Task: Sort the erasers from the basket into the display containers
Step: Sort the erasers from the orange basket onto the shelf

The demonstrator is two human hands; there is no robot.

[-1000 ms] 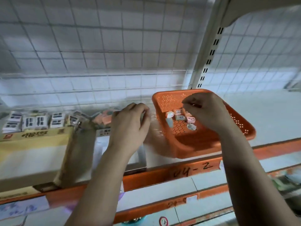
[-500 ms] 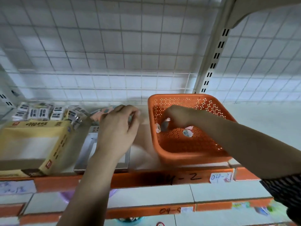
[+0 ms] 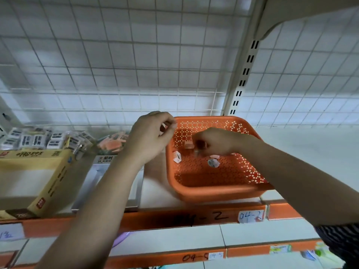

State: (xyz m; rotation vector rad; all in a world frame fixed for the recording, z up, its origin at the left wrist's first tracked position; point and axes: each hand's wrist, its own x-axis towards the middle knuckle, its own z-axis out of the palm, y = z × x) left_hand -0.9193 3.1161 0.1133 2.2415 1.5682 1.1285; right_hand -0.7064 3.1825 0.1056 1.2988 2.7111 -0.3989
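An orange perforated basket (image 3: 217, 193) stands on the shelf. A white eraser (image 3: 177, 157), a round wrapped eraser (image 3: 213, 163) and a pink eraser (image 3: 188, 145) lie loose inside it. My right hand (image 3: 217, 142) reaches down into the basket with fingers curled, pinching a small eraser at its fingertips. My left hand (image 3: 151, 134) hovers at the basket's left rim with fingers loosely curled; I cannot tell whether it holds anything. Left of the basket sit a grey display box (image 3: 97, 177) and a yellow display box (image 3: 33, 171).
Black-and-white wrapped erasers (image 3: 29, 140) and pink-orange erasers (image 3: 114, 142) are stacked behind the boxes. The shelf's orange front edge (image 3: 174, 218) carries a label reading 04-2. A wire grid backs the shelf, and a white upright (image 3: 240, 74) rises behind the basket.
My left hand moved right from over the grey box to the basket's left rim. My right hand dipped deeper into the basket onto the erasers. The view tilted upward.
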